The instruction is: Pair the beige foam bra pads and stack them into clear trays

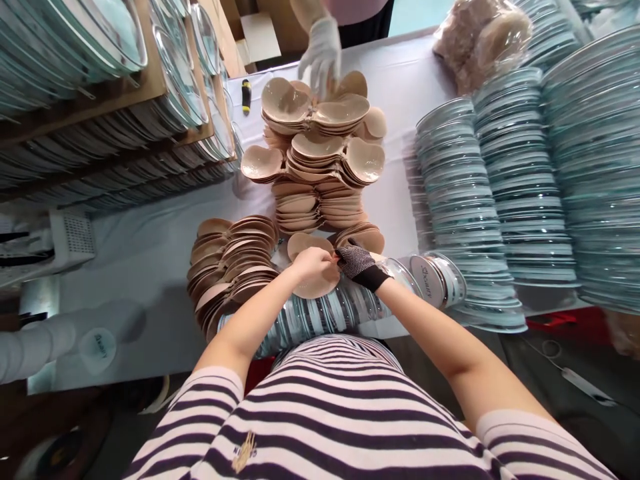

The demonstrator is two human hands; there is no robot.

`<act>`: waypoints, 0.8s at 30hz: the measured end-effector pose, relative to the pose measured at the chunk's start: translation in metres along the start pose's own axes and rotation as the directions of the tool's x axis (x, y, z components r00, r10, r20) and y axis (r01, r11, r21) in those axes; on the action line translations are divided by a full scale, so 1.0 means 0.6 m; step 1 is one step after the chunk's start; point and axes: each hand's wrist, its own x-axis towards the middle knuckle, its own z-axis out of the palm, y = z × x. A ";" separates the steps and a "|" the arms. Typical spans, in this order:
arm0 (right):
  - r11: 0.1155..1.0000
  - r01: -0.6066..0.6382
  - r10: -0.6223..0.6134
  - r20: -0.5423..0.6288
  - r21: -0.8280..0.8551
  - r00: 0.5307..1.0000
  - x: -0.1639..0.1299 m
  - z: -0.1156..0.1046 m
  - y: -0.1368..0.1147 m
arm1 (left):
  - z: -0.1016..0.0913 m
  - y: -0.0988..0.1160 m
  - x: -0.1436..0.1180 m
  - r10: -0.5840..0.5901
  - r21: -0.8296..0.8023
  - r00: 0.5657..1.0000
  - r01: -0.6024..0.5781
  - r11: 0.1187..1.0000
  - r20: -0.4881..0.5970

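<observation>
The fingers of my bare left hand [317, 265] and gloved right hand [357, 261] pinch the inner edge of a beige bra cup [315, 288], just beyond the near row of clear round cases [313, 315] on the table [160, 257]. Current step, as judged: working the centre join; the next move calls for steady, opposed fingertip pressure.

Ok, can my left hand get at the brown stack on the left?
Probably yes: the brown stack sits beside your left forearm, apparently unblocked, though your left hand holds beige cups.
</observation>
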 end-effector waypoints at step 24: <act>0.967 -0.203 0.214 -0.060 0.152 0.975 -0.006 0.015 -0.017 | 0.014 0.031 0.010 -0.106 0.141 0.993 0.113 0.984 -0.058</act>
